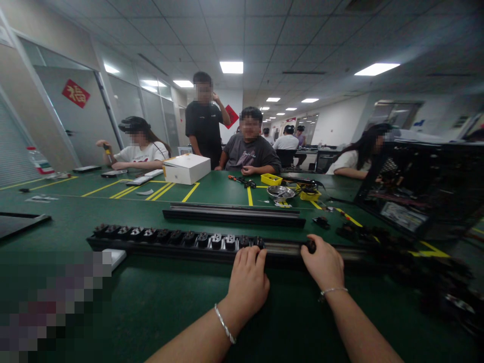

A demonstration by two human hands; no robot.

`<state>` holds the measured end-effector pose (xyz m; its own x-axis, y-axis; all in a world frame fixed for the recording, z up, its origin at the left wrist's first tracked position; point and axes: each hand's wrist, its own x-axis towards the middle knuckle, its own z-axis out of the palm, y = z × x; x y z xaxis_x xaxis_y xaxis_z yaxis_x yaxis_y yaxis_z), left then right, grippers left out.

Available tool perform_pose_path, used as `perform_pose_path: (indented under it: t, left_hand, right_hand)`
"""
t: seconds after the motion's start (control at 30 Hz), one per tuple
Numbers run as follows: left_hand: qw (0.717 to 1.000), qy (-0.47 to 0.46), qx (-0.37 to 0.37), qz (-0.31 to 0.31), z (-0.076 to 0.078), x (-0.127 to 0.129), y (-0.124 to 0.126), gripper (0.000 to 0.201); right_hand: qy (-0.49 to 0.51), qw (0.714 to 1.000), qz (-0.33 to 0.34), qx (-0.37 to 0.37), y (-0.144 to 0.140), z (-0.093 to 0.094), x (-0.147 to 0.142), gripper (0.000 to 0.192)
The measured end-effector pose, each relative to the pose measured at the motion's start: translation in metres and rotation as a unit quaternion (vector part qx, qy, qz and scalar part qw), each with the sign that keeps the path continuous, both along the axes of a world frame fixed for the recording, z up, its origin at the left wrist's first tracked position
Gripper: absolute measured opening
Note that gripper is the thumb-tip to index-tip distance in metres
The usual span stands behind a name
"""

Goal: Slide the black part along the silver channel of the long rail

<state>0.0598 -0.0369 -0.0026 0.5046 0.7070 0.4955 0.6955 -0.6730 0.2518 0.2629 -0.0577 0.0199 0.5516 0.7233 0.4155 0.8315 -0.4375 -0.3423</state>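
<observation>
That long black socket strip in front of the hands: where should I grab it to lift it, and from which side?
Probably the bare rail section of the socket strip, where the left hand and right hand rest. It lies flat and lengthwise across the green table, so come from above on the near side, hands spread apart, fingers over the narrow edges. The left part is crowded with socket modules.
</observation>
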Motion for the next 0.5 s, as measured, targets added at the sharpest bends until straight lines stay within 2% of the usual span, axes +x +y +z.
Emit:
perform_pose_path:
  t: [0.5]
  left_hand:
    - [1.0, -0.004, 0.001, -0.005, -0.0003, -0.0007, 0.0, 0.051]
  right_hand:
    - [0.008, 0.999, -0.016, -0.031, -0.0015, 0.004, 0.0093, 0.042]
